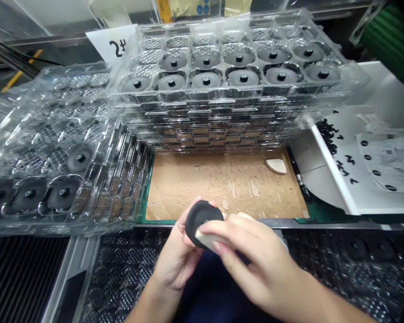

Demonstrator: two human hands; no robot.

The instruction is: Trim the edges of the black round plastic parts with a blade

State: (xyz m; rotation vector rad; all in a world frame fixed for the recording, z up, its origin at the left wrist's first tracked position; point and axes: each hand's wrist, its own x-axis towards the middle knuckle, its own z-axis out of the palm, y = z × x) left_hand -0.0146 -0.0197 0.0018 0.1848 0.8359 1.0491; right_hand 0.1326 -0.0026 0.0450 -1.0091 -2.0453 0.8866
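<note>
My left hand (175,258) grips a round black disc (202,220) from below, fingers curled around its edge, just in front of the worktop's front rim. My right hand (256,260) comes in from the right, fingers pressed together on a small pale piece (210,240) held against the disc's lower face. Both hands hover over a dark clear tray below the bench. Behind them lies a brown cardboard sheet (229,184).
A tall stack of clear blister trays (222,121) holding several black discs stands at the back. Another tray stack (54,152) leans at the left. At right a white board (373,179) carries small black parts and label sheets. A pale wedge (276,166) lies on the cardboard.
</note>
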